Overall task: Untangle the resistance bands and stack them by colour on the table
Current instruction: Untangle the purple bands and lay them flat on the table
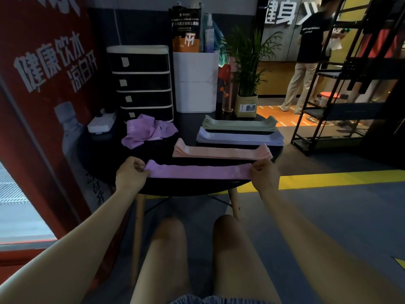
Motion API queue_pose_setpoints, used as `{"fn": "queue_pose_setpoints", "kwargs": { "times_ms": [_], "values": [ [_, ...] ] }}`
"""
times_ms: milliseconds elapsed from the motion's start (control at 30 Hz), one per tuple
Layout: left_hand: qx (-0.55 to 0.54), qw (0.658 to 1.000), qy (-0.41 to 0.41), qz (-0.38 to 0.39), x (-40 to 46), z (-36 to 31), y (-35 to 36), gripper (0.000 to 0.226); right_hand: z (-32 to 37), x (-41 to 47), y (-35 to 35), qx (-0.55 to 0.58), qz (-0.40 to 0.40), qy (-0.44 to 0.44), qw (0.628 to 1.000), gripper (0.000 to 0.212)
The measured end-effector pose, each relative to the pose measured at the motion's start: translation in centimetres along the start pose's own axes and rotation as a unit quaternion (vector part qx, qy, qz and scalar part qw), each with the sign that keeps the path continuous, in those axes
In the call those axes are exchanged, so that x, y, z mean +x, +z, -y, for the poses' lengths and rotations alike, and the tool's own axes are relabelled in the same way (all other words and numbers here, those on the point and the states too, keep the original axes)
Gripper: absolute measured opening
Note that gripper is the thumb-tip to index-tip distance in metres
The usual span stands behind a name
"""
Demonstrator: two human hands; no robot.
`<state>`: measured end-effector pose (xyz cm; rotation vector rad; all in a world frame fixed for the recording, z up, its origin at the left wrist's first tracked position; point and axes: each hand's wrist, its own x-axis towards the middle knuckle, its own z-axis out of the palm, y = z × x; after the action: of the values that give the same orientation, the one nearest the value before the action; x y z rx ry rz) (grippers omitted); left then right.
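Observation:
A purple band (198,172) lies stretched flat along the near edge of the round black table (92,154). My left hand (131,173) pinches its left end and my right hand (263,173) pinches its right end. Behind it lie three flat stacks: a pink stack (221,151), a pale blue-lilac stack (240,138) and a green stack (240,123). A tangled heap of purple bands (148,132) sits at the back left of the table.
A black drawer unit (142,83), a white bin (196,82), a white power strip (102,125) and a potted plant (246,88) crowd the table's far side. A black metal rack (341,88) stands on the right. A person (306,58) stands in the background.

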<state>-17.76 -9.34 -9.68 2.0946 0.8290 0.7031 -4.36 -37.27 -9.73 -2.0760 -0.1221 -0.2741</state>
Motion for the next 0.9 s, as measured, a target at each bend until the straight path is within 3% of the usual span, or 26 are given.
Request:
{"fn": "queue_pose_setpoints", "kwargs": {
  "times_ms": [333,500,633,733,900],
  "values": [
    [-0.022,1.000,-0.012,-0.004,0.1,0.0,-0.1,0.012,-0.2,0.3,0.1,-0.044,-0.007,-0.022,0.999,0.015],
    [-0.041,0.999,-0.018,-0.001,0.2,0.3,0.0,0.018,1.5,0.1,1.1,-0.121,-0.032,-0.112,0.986,0.024],
    [-0.028,1.000,-0.008,-0.005,0.5,0.7,0.2,0.028,4.0,-1.5,3.3,-0.158,0.110,-0.224,0.955,0.032],
    [-0.026,1.000,0.016,-0.002,0.8,1.0,0.2,0.037,5.2,-2.4,4.9,-0.204,0.263,-0.251,0.909,0.054],
    [-0.002,0.989,0.101,0.112,1.3,1.0,-0.7,0.073,5.5,-1.7,6.0,-0.232,0.321,-0.242,0.886,0.070]
  ]
}}
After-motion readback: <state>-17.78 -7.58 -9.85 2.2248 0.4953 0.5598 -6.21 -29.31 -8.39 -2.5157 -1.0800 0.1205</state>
